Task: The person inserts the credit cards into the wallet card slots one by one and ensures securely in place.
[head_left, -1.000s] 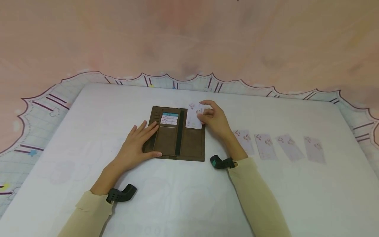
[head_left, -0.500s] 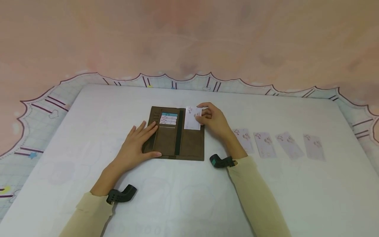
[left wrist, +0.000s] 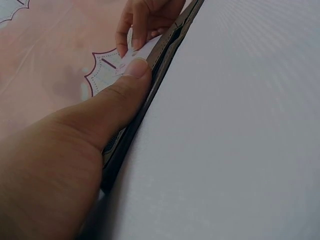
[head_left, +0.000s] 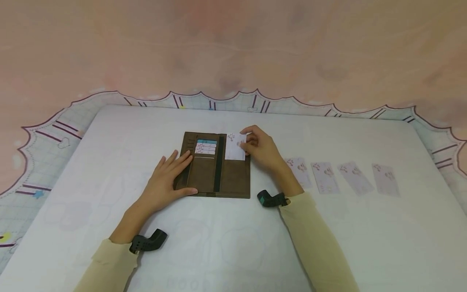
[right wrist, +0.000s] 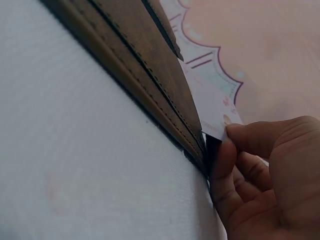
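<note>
A long brown wallet (head_left: 215,164) lies opened flat on the white desk (head_left: 233,235), and everything else can be placed from it. The left hand (head_left: 168,177) is laid on the wallet's left edge with fingers straight and thumb along the near edge, so the cover is pressed down rather than gripped. At the wallet's far right corner a pale card (head_left: 235,147) is pinched by its right edge between the thumb and curled fingers of the right hand (head_left: 261,149); the card lies over the right-hand panel, and from the right wrist view its edge appears to sit at the mouth of a slot, though how deep it has gone cannot be told. Several cards are already lodged in the slots (head_left: 206,147) of the wallet's left panel. To the right of the wallet, four more cards (head_left: 339,177) are set out in a row on the desk. The step in hand is judged to be the seating of this card; a level push leftward would be needed next, with the wallet kept pinned.
</note>
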`<action>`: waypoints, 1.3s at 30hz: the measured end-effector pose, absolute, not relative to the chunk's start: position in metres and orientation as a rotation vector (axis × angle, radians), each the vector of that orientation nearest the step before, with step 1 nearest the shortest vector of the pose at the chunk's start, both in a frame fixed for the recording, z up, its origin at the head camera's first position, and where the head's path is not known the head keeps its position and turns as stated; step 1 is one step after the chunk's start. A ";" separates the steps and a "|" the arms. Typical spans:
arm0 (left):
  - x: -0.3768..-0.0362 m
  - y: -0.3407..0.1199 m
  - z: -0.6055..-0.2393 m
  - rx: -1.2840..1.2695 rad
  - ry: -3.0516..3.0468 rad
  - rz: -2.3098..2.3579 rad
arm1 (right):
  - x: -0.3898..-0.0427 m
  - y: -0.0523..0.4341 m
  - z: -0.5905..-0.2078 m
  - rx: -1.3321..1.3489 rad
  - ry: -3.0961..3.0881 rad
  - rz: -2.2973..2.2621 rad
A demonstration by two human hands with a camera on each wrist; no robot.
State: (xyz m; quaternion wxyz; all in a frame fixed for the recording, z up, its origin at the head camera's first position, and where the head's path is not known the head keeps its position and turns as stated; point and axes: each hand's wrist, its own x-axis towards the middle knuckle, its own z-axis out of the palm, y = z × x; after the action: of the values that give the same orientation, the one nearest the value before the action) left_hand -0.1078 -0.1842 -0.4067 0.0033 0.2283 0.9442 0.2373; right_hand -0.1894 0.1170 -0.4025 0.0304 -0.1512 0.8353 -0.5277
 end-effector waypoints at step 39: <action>-0.109 -0.185 -0.409 0.718 2.959 0.742 | -0.188 0.122 -0.395 -0.495 2.535 -1.393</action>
State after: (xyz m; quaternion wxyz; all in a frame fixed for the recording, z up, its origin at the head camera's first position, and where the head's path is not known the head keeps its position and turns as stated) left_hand -0.1089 -0.1854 -0.4093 0.0036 0.2292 0.9442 0.2367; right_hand -0.1880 0.1223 -0.3950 0.1036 -0.1679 0.8592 -0.4721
